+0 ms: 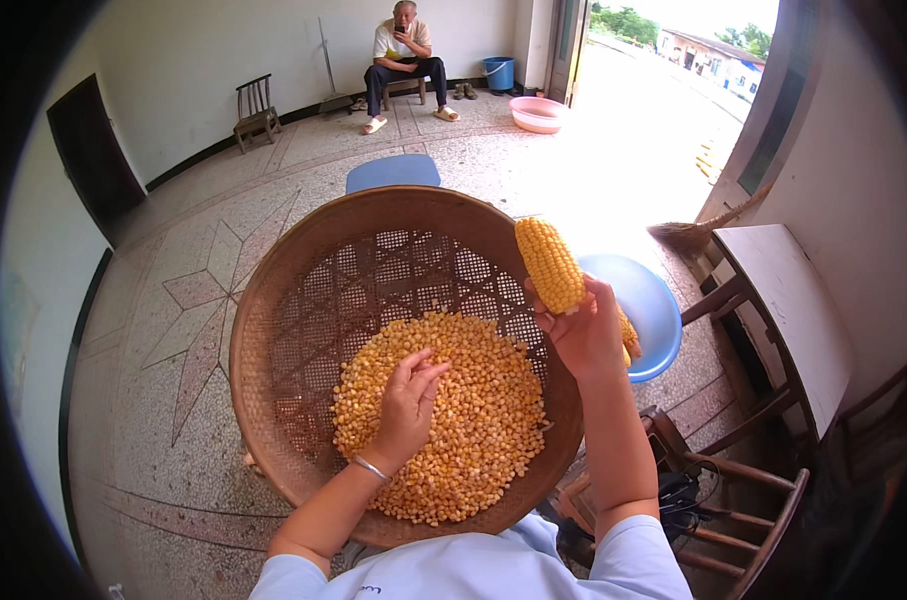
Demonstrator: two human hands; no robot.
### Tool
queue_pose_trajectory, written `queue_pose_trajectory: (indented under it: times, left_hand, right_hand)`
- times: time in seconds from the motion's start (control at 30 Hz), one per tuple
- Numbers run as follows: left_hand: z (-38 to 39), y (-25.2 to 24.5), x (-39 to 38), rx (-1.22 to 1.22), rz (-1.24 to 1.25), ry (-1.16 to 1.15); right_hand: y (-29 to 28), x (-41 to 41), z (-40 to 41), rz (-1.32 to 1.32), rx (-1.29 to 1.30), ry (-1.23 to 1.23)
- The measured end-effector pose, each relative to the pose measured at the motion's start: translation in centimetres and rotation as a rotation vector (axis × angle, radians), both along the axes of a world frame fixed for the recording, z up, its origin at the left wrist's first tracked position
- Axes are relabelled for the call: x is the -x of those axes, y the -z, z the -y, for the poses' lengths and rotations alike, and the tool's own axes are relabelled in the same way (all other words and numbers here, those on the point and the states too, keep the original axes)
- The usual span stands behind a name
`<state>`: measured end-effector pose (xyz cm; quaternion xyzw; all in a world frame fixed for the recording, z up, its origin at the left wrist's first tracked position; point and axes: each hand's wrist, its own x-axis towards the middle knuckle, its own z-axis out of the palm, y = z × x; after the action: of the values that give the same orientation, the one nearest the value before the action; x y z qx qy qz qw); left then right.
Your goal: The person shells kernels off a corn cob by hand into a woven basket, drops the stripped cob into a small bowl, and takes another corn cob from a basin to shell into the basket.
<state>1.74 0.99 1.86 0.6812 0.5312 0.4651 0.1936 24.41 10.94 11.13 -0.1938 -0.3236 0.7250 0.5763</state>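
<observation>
A whole ear of yellow corn is held near its lower end in my right hand, above the right rim of a round woven bamboo sieve. Its kernel rows look full. Below my left hand lies a broad heap of loose corn kernels, covering the near part of the sieve's mesh. The left fingers are slightly curled and apart, with nothing seen in them; whether they touch the kernels I cannot tell. Past my right wrist, more corn ears rest in a blue plastic basin, partly hidden.
Right of me stand a wooden chair, a table and a broom. A blue stool shows beyond the sieve. A seated person is by the far wall, near a pink basin and a blue bucket.
</observation>
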Motion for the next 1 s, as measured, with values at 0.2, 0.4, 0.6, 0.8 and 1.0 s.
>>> queue_pose_trajectory:
  times: [0.2,0.4,0.6,0.8,1.0]
  left_hand:
    - [-1.1,-2.2,0.1,0.017,0.849,0.112]
    - [-1.3,-1.1,2.5,0.513,1.495,0.370]
    - [-1.3,1.1,3.6,0.582,1.648,0.442]
    - [-1.0,1.4,3.5,0.628,1.565,0.375]
    - [0.0,0.3,3.3,0.523,1.531,0.274]
  right_hand:
    - [0.8,8.1,4.5,-0.170,0.160,-0.453]
    - [6.7,12.6,6.6,-0.072,0.315,-0.505]
    - [9.2,13.2,6.9,0.079,0.245,-0.549]
    - [9.5,12.6,7.1,0.074,0.246,-0.568]
    - [9.9,12.9,7.6,0.005,0.242,-0.624]
